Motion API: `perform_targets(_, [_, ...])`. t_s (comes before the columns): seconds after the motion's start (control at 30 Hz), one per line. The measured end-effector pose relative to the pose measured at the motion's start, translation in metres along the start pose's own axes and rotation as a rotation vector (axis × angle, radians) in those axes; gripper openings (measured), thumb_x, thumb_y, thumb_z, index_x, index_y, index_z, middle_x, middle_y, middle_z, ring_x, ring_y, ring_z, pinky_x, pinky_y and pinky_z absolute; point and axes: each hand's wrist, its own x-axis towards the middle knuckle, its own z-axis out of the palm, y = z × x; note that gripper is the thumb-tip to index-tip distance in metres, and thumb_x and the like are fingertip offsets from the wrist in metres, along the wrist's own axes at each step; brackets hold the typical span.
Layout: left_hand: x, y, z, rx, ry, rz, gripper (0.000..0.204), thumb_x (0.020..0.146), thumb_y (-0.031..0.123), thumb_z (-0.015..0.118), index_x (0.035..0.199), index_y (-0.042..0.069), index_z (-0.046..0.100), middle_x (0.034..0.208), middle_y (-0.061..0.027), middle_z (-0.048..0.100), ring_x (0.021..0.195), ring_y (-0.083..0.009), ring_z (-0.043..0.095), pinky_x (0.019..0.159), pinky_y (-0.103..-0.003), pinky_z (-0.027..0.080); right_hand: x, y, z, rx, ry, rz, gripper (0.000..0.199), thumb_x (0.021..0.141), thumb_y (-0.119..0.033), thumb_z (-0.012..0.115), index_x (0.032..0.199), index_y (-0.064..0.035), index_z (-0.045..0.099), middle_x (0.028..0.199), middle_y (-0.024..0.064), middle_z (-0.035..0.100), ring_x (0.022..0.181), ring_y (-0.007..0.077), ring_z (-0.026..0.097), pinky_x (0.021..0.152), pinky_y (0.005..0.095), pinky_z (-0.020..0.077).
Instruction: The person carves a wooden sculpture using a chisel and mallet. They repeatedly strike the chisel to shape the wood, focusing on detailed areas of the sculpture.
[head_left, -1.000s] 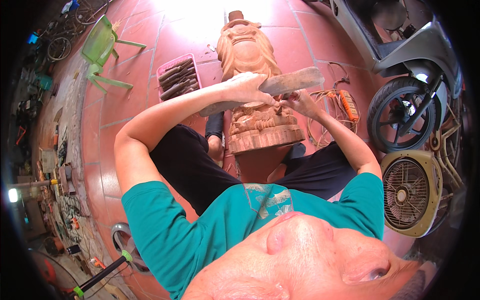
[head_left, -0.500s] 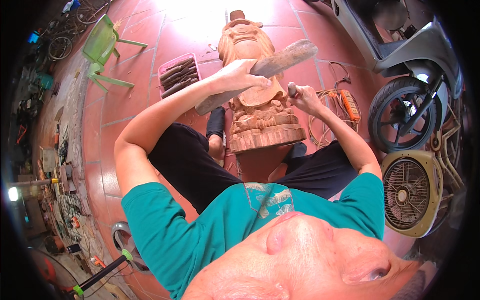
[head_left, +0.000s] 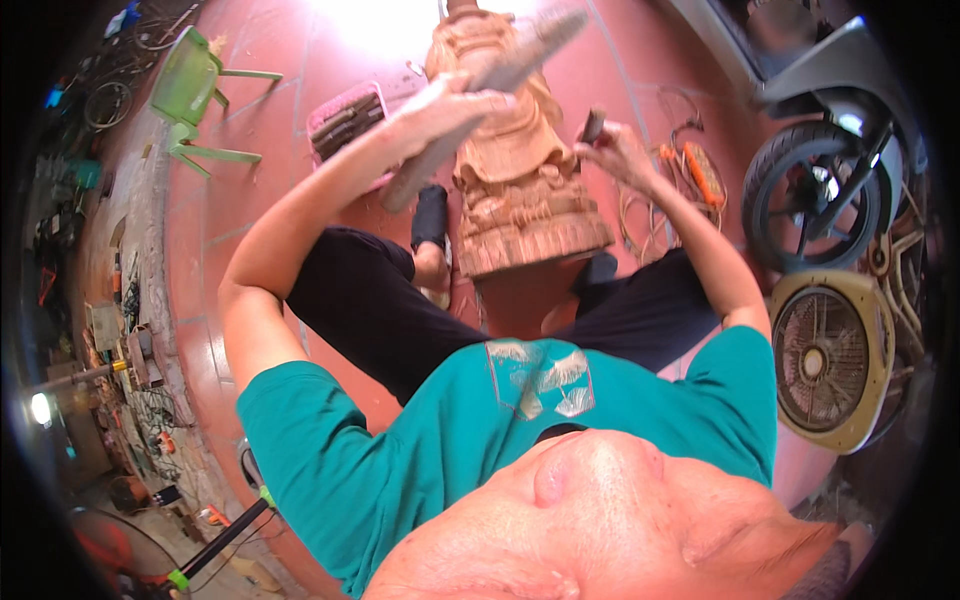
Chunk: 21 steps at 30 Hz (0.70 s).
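left hand (head_left: 450, 105) gripping wooden mallet (head_left: 480, 90), right hand (head_left: 612, 150) — chisel (head_left: 592, 126)

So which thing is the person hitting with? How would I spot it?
Find the tall carved wooden statue standing on the red tiled floor between the person's legs. The left hand is raised across it, gripping a long, flat wooden mallet. It is far longer than the short dark chisel in the right hand.
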Motion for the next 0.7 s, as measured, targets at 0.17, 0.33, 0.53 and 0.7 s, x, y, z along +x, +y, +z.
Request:
perform_targets(0.17, [-0.027,0.028,-0.010,-0.117,0.042,-0.089,0.047,0.093,0.043,0.076,0.119,0.004,0.069,0.076,0.0043,0.059,0.063,-0.0031,0.054,0.052,-0.022,0.045,-0.001,-0.001,-0.005,0.255,0.004,0.042,0.025,0.093,-0.020,0.078,0.108,-0.0014,0.073,0.088,0.0060,0.074,0.080,0.0085,0.067,0.070,0.0318,0.0567])
perform_targets(0.33, [-0.028,0.020,-0.015,-0.227,0.105,-0.134,0.039,0.094,0.040,0.076,0.111,0.006,0.064,0.074,0.0008,0.060,0.052,-0.0047,0.053,0.047,-0.020,0.045,-0.002,-0.015,-0.010,0.386,0.020,0.161,0.014,0.098,-0.012,0.071,0.103,0.0009,0.069,0.099,0.0015,0.069,0.086,0.0085,0.065,0.075,0.0267,0.0558])
perform_targets(0.53, [-0.024,0.018,-0.015,-0.238,0.086,-0.135,0.038,0.094,0.040,0.076,0.109,0.007,0.064,0.073,0.0005,0.060,0.054,-0.0039,0.055,0.047,-0.020,0.046,0.000,-0.017,-0.013,0.452,-0.020,0.265,0.025,0.099,-0.020,0.072,0.108,0.0032,0.066,0.096,0.0086,0.071,0.090,0.0163,0.068,0.081,0.0340,0.0580])
perform_targets(0.7, [-0.028,0.033,-0.014,-0.134,0.163,-0.307,0.056,0.091,0.042,0.077,0.128,0.004,0.059,0.085,-0.0064,0.063,0.064,-0.0148,0.062,0.055,-0.030,0.052,0.000,-0.014,-0.003,0.557,-0.043,0.269,0.025,0.099,-0.018,0.072,0.111,0.0030,0.067,0.098,0.0095,0.072,0.093,0.0173,0.069,0.084,0.0352,0.0587])
